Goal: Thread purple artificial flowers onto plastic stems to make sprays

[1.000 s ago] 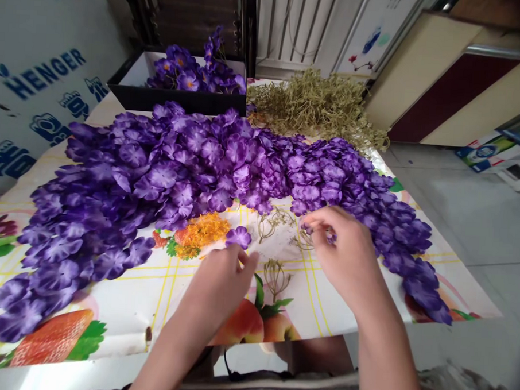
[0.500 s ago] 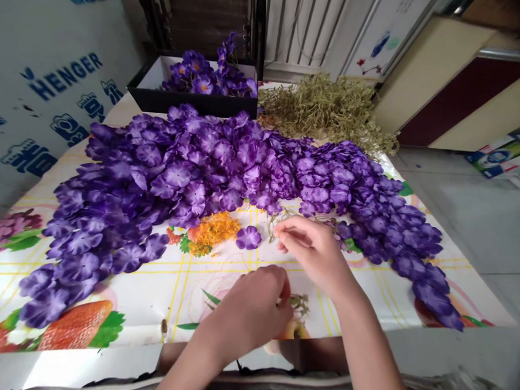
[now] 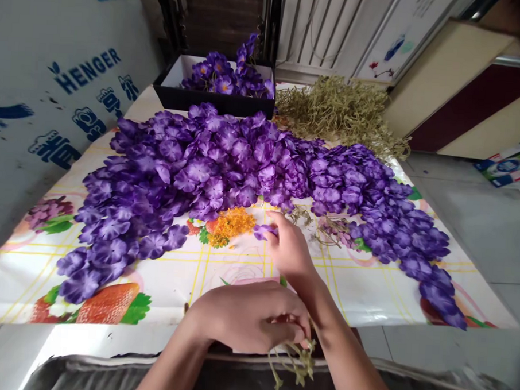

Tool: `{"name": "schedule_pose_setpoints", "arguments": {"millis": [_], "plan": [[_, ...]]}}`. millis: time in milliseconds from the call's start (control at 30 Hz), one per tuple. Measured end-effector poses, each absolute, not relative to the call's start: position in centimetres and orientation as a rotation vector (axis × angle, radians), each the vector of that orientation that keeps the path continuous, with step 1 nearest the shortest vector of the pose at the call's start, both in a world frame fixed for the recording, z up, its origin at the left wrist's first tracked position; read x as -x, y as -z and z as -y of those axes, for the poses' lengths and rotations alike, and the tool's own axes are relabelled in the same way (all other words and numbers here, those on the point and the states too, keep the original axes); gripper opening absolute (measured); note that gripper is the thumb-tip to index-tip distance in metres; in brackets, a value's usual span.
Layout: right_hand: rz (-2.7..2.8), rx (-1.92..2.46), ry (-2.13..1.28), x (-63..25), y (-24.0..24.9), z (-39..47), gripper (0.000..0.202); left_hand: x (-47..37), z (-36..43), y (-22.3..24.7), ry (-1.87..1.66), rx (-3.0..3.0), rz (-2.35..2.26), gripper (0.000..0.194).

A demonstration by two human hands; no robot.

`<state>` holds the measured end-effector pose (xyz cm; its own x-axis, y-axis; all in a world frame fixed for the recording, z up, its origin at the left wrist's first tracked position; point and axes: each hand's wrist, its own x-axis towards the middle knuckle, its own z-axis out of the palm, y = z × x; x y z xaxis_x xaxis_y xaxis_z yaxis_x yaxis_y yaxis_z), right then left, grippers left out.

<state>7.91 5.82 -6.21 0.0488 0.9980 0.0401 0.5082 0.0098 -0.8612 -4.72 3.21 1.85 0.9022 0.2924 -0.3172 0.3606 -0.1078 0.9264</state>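
Observation:
My left hand (image 3: 259, 315) is closed around a green stem (image 3: 296, 363), whose small branching tips hang down over the table's front edge. Farther forward, my right hand (image 3: 286, 242) pinches a single purple flower (image 3: 263, 232) between thumb and fingers. Just left of that flower lies a small heap of orange flower centres (image 3: 231, 227). A wide pile of purple flower heads (image 3: 201, 169) curves across the table behind and to both sides of my hands. A few loose green stems (image 3: 333, 231) rest to the right of my right hand.
A black box (image 3: 216, 101) with assembled purple flowers stands at the back of the table. To its right is a heap of green stems (image 3: 345, 109). The tablecloth (image 3: 231, 268) has a fruit pattern. A cabinet (image 3: 475, 101) stands beyond the table at right.
My right hand has moved left onto the single purple flower and now grips it. My left hand has come nearer to me with the green stem. The view has shifted slightly.

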Motion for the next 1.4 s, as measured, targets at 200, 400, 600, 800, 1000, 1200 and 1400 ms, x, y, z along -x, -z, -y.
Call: {"name": "schedule_pose_setpoints", "arguments": {"millis": [200,400,600,800,1000,1200,1400], "plan": [[1.361,1.464,-1.023,-10.5,3.6,-5.9,0.008,5.7,-3.8,-1.4,-0.092,-1.459,-0.625,0.021],[1.093,1.28,-1.547,-13.7,1.3,-4.9,0.023,5.6,-4.8,0.2,-0.338,-1.487,-0.996,0.032],[1.467,1.341,-1.484,-13.2,2.3,-5.1,0.013,5.5,-4.8,0.3,-0.306,-1.59,-0.946,0.028],[1.639,1.447,-0.772,-9.9,5.4,-7.8,0.029,5.9,-4.7,0.3,-0.06,-1.664,-0.817,0.037],[1.816,1.547,-0.474,-8.4,7.5,-8.5,0.035,6.7,-4.8,0.0,0.072,-1.677,-0.711,0.034],[1.809,1.502,-0.403,-8.8,7.5,-8.3,0.025,7.0,-5.1,0.1,0.058,-1.667,-0.729,0.028],[1.525,1.403,-0.382,-12.1,4.3,-8.1,0.018,6.9,-5.2,-0.1,-0.047,-1.563,-0.78,0.03]]}}
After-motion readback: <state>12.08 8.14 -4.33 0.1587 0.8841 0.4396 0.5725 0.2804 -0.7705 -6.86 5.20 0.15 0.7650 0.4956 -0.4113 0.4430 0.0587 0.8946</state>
